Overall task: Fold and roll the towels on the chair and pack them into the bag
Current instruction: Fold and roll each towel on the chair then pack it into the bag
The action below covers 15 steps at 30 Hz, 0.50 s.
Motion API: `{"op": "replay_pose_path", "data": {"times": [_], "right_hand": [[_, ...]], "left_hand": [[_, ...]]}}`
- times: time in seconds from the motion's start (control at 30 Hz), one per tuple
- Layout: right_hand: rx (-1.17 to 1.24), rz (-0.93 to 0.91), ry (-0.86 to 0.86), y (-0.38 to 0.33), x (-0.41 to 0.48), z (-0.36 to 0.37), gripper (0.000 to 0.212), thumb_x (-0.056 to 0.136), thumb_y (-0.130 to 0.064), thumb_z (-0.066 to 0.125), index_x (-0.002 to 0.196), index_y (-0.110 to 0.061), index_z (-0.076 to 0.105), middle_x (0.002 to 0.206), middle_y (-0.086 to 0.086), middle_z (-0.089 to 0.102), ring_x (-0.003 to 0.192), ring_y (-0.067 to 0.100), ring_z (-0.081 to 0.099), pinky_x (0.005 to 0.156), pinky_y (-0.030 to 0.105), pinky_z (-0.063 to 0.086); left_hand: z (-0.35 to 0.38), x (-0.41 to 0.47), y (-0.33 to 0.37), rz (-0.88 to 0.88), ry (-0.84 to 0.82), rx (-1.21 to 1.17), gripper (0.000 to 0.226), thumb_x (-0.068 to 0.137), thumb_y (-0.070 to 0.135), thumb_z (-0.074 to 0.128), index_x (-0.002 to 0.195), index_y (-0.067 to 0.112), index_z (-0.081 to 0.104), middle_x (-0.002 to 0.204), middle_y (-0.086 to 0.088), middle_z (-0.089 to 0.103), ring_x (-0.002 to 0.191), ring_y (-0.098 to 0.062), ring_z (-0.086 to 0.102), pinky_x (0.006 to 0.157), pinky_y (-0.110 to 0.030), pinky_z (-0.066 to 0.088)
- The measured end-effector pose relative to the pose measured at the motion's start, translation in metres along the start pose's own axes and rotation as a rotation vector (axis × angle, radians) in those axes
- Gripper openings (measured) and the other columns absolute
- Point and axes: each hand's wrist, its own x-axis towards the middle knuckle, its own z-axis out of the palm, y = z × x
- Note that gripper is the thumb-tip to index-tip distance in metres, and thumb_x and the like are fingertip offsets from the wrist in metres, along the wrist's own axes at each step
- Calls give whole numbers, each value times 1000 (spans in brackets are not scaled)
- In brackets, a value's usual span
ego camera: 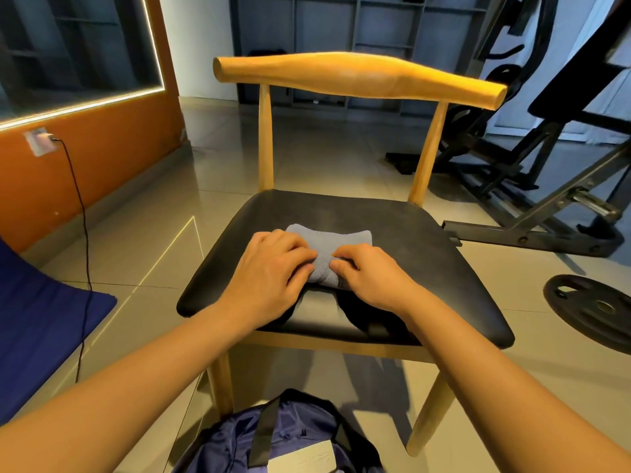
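Observation:
A small grey-blue towel [336, 238] lies on the black seat of a wooden chair [392, 227], its near end rolled up. My left hand [269, 268] grips the left part of the roll with curled fingers. On the right part of the roll, my right hand [368, 274] pinches the cloth. The far end of the towel lies flat beyond my fingers. A purple bag [293, 438] with black straps stands open on the floor below the chair's front edge.
A dark blue mat [44, 322] lies on the floor at left, with a black cable [85, 233] running from a wall socket. Gym equipment [532, 172] and a weight plate [594, 308] stand to the right of the chair. Tiled floor surrounds it.

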Motion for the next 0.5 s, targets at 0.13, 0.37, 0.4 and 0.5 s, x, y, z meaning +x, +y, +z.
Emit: {"op": "replay_pose_path", "data": {"times": [0.13,0.37,0.4,0.5], "right_hand": [[-191,-70,97,-6,1,2,23,103,-38,49,101,-22,65,95,-2,65,91,27,58,78,41,47],[-259,-153,113,5,2,2,20,98,-38,57,104,-22,67,98,-1,67,92,27,58,80,42,46],[-212,-116,100,7,6,1,18,99,-35,55,93,-22,66,86,-2,65,83,28,58,75,42,46],[-81,-27,55,13,19,-2,32,103,-32,48,75,-20,57,69,-1,55,72,31,54,68,42,45]], "left_hand": [[6,0,-5,-49,-46,-23,31,99,36,52,112,21,76,107,5,70,99,-15,60,89,-36,48],[13,23,-16,-99,-114,-88,27,103,31,51,109,21,76,105,6,74,95,-14,62,95,-42,48],[11,26,-14,-84,-103,-72,27,103,32,52,110,21,75,107,5,73,98,-14,62,101,-40,45],[6,25,-11,11,-63,-38,23,100,35,59,113,23,73,112,8,70,107,-10,59,108,-30,34]]}}
